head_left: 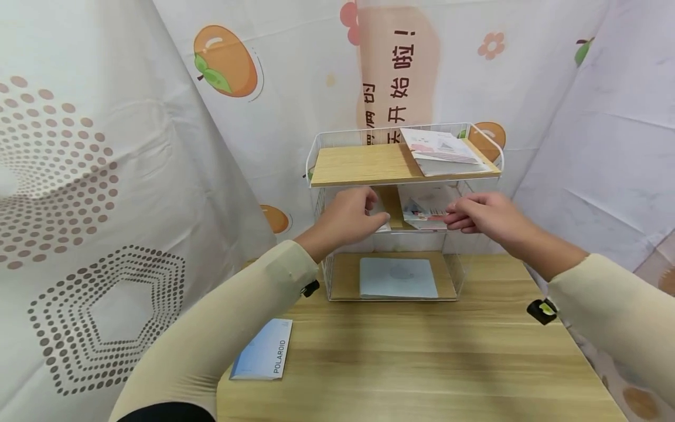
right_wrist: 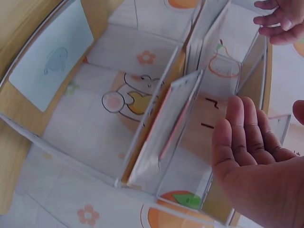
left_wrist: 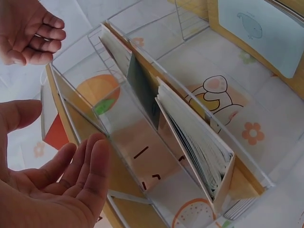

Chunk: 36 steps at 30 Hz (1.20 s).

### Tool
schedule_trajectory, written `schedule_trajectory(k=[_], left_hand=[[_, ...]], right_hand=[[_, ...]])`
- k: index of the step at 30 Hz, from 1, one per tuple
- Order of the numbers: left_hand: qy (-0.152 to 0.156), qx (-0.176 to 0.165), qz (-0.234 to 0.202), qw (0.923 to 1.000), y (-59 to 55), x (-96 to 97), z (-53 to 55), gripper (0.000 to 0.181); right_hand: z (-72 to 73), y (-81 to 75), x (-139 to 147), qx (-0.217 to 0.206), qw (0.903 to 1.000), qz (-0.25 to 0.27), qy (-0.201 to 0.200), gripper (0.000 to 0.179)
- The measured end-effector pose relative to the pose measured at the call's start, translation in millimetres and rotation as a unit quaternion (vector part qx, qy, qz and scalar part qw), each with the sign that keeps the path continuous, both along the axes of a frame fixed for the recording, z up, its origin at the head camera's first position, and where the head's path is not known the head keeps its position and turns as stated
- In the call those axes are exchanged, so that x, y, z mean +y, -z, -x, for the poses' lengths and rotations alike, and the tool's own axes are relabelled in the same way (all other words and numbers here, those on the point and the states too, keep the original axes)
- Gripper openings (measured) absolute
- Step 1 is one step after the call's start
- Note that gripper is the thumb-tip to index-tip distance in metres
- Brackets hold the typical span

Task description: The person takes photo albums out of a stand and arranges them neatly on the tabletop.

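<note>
My left hand [head_left: 353, 214] hovers in front of the middle tier of a white wire shelf rack [head_left: 341, 186], at its left side. Its fingers are loosely bent, with nothing between them in the left wrist view. Level with it on the right is my right hand [head_left: 487, 215], its palm bare and fingers relaxed in the right wrist view. Beside the right fingertips, a stack of printed booklets [head_left: 422, 202] lies on the middle tier. A thick book with many pages [left_wrist: 192, 142] shows on that tier in the left wrist view. My left hand partly hides the books behind it.
White booklets [head_left: 445, 151] lie on the right of the wooden top tier [head_left: 364, 163]. On the bottom tier rests a light blue book [head_left: 398, 276]. A blue-and-white POLAROID booklet [head_left: 266, 351] lies at the left of the wooden table [head_left: 401, 357]. Patterned cloth hangs behind.
</note>
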<state>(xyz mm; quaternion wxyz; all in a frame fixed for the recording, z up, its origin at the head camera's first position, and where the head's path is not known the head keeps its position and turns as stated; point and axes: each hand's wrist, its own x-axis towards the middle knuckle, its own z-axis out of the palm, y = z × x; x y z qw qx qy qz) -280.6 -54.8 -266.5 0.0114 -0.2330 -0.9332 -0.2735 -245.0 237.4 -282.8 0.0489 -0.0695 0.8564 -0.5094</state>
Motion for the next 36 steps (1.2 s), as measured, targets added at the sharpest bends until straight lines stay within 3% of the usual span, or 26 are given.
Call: schedule_trajectory(k=[5,14,20,27,36], left_hand=[[-0.003,0.002,0.006,1.0,-4.4,3.1,4.4,0.045],[-0.008,-0.017,-0.012,0.9997,-12.4,20.8,14.3,0.046],[-0.015,-0.005,-0.039,0.9991,-17.6,29.8,19.5,0.042],[-0.011,-0.019,-0.053,0.9984,-22.3,40.2,22.8,0.047],[-0.019,-0.063,-0.132,0.989,-24.0,55.9,27.8,0.051]], right_hand=[[3.1,-6.9,8,-0.01,0.9999,0.0,0.008,0.056],[21.0,-20.8,33,-0.018,0.9977,-0.012,0.064,0.049],[28.2,-28.1,45,-0.015,0.9972,-0.011,0.072,0.047],[32.0,-34.4,50,-0.007,0.9965,-0.02,0.081,0.051],[38.9,-43.6,62,-0.072,0.9938,0.014,0.084,0.044]])
